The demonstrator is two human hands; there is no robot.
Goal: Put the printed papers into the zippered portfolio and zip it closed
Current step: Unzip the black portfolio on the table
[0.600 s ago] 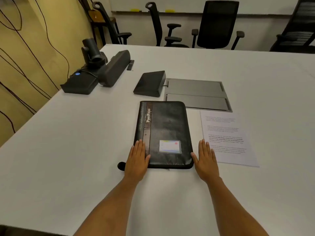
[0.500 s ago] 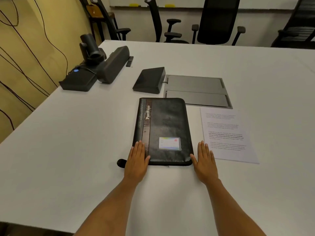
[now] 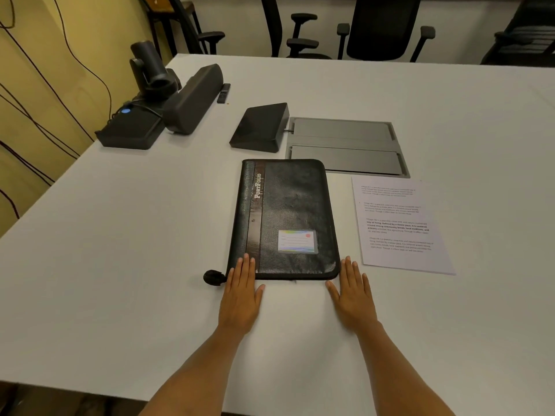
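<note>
A black zippered portfolio (image 3: 288,217) lies closed and flat on the white table (image 3: 120,265), its spine to the left and a small label card on its cover. Its zipper pull (image 3: 213,277) sticks out at the near left corner. The printed papers (image 3: 399,226) lie flat just right of the portfolio, apart from it. My left hand (image 3: 241,295) rests palm down with its fingertips on the portfolio's near left corner. My right hand (image 3: 353,295) lies flat on the table at the near right corner. Neither hand holds anything.
Behind the portfolio are a dark wedge-shaped device (image 3: 261,127) and a grey cable hatch (image 3: 345,145) set into the table. A camera (image 3: 150,70), speaker bar (image 3: 192,97) and black box (image 3: 129,130) stand at the far left. Office chairs (image 3: 381,28) line the far edge.
The head camera has tilted down slightly, so everything sits higher in view. Both hands stay flat at the portfolio's near corners, the left drawn back a little; portfolio and papers have not moved.
</note>
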